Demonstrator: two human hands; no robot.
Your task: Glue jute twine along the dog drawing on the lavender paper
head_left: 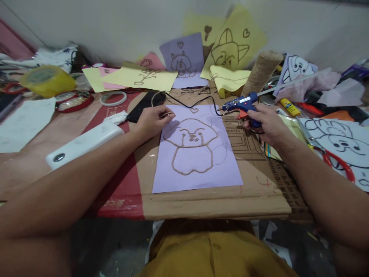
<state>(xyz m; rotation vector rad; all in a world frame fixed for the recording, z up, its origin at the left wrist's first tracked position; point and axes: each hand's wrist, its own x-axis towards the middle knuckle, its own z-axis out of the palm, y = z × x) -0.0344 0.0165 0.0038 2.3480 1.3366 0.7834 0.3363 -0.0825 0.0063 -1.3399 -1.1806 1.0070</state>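
Note:
A purple sheet (196, 181) lies on the cardboard, with a cartoon animal outlined in brown twine and thin pencil lines for its ears and tail. Over the sheet's upper left corner, my left hand (154, 121) pinches a thin strand of twine (152, 100). My right hand (266, 121) is wrapped round a blue glue gun (240, 103) to the right of the sheet. The gun's nozzle points left, near the sheet's upper right edge, and a pale glue stick (268, 90) sticks out of its back. A small heart (194, 110) is at the top of the sheet.
Cardboard (213, 204) covers the table. At left lie a white power bank (85, 144), a black phone (145, 105) and tape rolls (113, 99). Behind stand a twine roll (263, 71) and drawn sheets (184, 57). Red-handled scissors (340, 161) lie at right. A black cord crosses behind the sheet.

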